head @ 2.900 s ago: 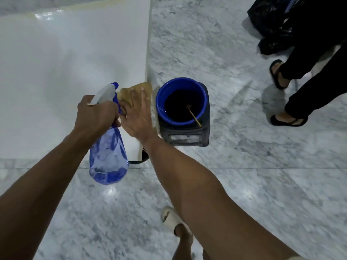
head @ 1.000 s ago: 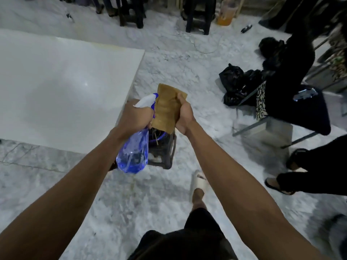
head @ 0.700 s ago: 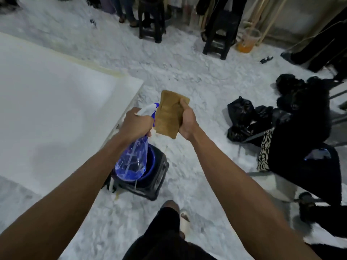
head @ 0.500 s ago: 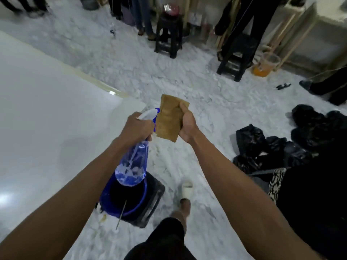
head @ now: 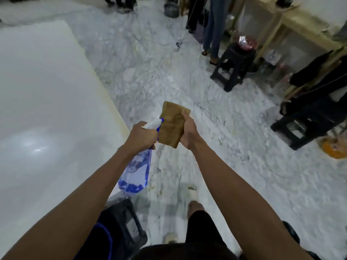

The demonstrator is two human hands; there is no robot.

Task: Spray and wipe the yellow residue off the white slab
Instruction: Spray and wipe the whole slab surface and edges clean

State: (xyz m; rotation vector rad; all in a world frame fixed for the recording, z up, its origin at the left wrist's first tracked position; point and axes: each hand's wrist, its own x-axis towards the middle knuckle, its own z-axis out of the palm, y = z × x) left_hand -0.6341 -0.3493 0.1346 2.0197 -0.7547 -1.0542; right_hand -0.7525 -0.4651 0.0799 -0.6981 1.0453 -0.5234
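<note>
The white slab point(head: 47, 102) lies flat to the left, glossy and probably slick when wet, with a thin yellowish line along its near right edge point(head: 114, 109); it looks rigid and heavy, so it should need wiping only, not lifting. The spray bottle point(head: 136, 171), translucent blue plastic and seemingly part full, looks light and hangs by its neck from the closed left hand point(head: 141, 136). The brown cloth point(head: 171, 126), soft and limp, is pinched upright in the closed right hand point(head: 188, 133), both arms held out over the floor beside the slab.
</note>
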